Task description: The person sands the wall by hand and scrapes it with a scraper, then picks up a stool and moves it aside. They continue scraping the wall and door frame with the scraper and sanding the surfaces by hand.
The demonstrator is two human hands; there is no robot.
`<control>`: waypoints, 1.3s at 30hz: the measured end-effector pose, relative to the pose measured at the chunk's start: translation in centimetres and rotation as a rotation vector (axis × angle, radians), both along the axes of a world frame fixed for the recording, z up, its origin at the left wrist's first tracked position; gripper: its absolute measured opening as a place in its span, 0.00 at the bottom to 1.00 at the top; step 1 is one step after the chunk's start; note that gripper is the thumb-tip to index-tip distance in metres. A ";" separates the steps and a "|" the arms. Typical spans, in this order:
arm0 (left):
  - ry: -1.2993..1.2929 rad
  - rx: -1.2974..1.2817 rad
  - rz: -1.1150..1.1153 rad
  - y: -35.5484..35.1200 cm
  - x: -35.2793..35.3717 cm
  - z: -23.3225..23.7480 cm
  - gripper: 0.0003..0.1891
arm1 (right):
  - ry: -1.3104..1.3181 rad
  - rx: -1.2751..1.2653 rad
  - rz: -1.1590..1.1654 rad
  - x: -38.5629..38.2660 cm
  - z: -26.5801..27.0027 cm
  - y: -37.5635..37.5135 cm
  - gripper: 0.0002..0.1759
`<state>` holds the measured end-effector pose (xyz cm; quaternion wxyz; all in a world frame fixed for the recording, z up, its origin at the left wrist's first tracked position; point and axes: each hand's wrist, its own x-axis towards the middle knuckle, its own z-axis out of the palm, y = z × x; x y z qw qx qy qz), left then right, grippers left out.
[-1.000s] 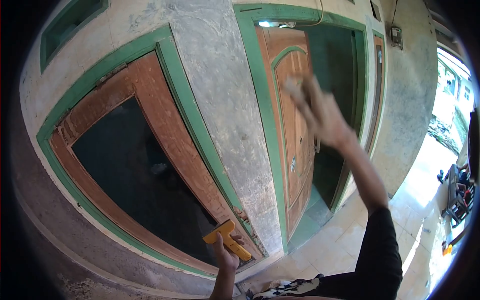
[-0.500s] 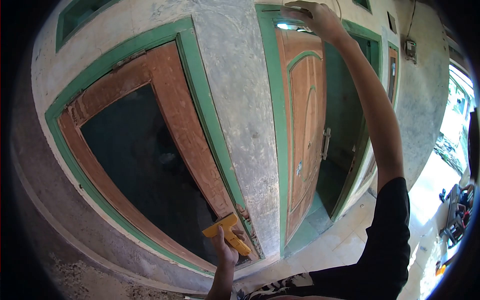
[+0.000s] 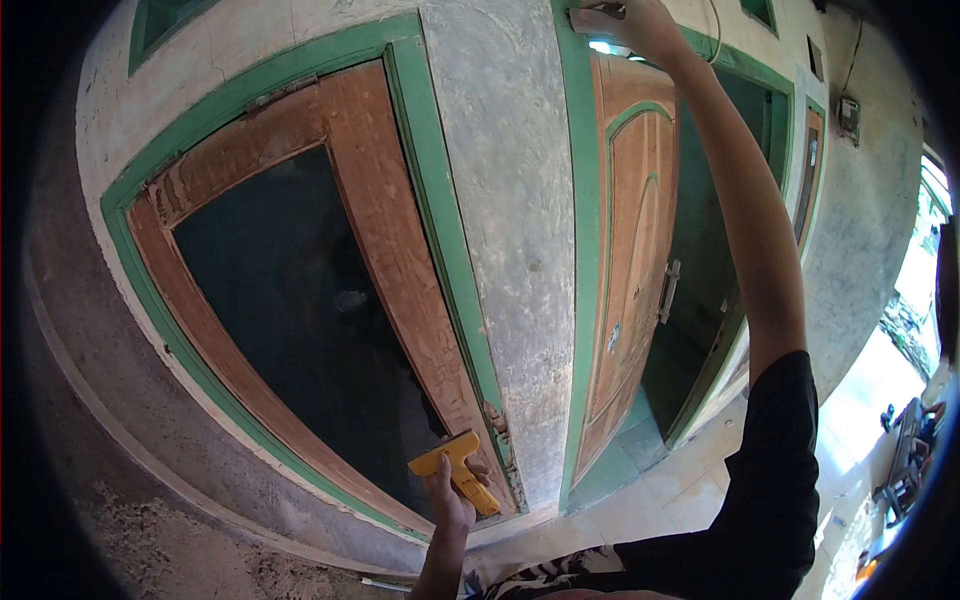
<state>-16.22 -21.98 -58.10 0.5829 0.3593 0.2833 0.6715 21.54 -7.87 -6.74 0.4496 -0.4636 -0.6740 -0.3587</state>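
Observation:
At the bottom centre, my left hand (image 3: 452, 505) is wrapped round the handle of a yellow scraper (image 3: 462, 472). The scraper's broad head points up and left, in front of the lower right corner of the brown window frame (image 3: 395, 235). My right hand (image 3: 645, 28) is raised to the top edge of the view, fingers bent round a thin, flat, brownish piece that looks like sandpaper (image 3: 597, 20). That piece lies against the upper part of the green door frame (image 3: 583, 200). Part of the right hand is cut off by the view's edge.
A brown carved door (image 3: 640, 140) with a metal handle (image 3: 669, 290) stands ajar. Grey plastered wall (image 3: 510, 180) separates window and door. Green trim (image 3: 435, 170) edges the window. Pale floor tiles (image 3: 700, 470) lie at lower right, with assorted objects (image 3: 910, 450) beyond.
The view has shifted, so the window and door sit further right and slightly higher. My right hand has moved a little right and up in view. My left hand still holds the scraper.

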 end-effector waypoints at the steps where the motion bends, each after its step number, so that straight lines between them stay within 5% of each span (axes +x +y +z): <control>1: 0.002 -0.004 0.000 0.0 0.0 0.1 0.28 | -0.120 0.084 -0.098 0.1 0.0 0.2 0.20; 4: -0.010 -0.029 -0.021 0.2 0.7 0.7 0.27 | -0.166 -0.130 -0.150 -1.0 0.4 -1.8 0.20; 11: -0.021 0.001 -0.085 0.4 1.6 0.8 0.26 | -0.116 -0.092 0.058 0.1 0.5 -1.1 0.19; 14: -0.017 -0.020 -0.069 0.3 1.2 0.2 0.26 | -0.325 0.057 -0.020 0.4 0.0 -0.6 0.21; 17: -0.005 -0.033 -0.053 0.0 0.7 -0.1 0.25 | -0.037 -0.246 -0.150 -2.3 -1.1 -3.8 0.25; 19: -0.002 -0.039 -0.043 -0.2 0.5 -0.1 0.25 | -0.259 -0.038 -0.429 -1.5 -1.8 -3.1 0.28; 35: 0.010 -0.097 -0.028 -0.7 0.0 -0.3 0.25 | -0.048 -0.115 -0.376 -0.7 -3.1 -4.0 0.50; 39: 0.030 -0.080 -0.039 -0.5 0.1 0.1 0.25 | -0.021 0.074 -0.348 -1.2 -4.9 -6.0 0.60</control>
